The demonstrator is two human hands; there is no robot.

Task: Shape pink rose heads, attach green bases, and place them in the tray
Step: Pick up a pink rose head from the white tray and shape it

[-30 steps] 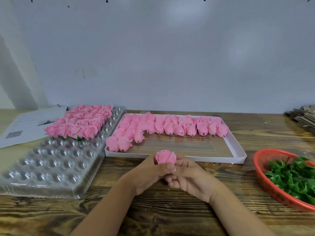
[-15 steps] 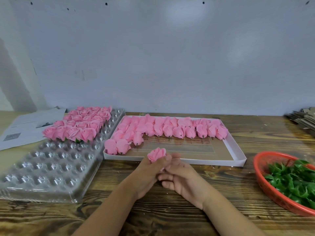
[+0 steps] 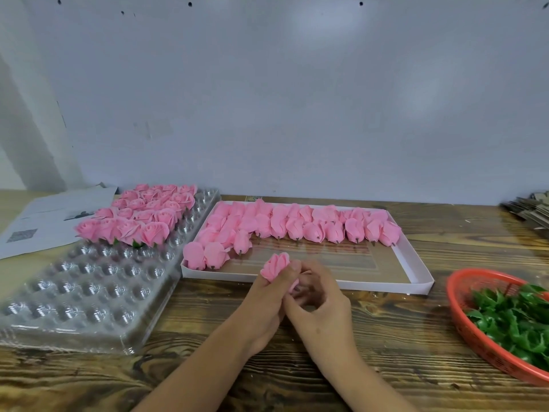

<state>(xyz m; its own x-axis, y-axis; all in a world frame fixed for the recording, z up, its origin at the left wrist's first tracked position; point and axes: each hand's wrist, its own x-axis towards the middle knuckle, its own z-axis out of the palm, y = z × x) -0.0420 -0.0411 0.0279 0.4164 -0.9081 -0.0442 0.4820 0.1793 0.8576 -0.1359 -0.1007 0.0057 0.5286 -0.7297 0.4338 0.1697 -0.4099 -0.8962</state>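
Your left hand (image 3: 274,289) now pinches the rose (image 3: 274,266) alone, tilted left near the box's (image 3: 416,281) front edge; right hand's (image 3: 319,298) curled fingers have slipped below it. Shaping continues; base pending.

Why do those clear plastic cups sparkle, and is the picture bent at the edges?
Head view: the clear plastic tray catches overhead light as bright glints in its cups; the wide lens bows the wooden table edge and stretches the corners; the red basket is cut off at the right.

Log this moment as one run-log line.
step: shaping rose head | left hand: grips pink rose head | right hand: fingers curled at its base | green bases: in red basket
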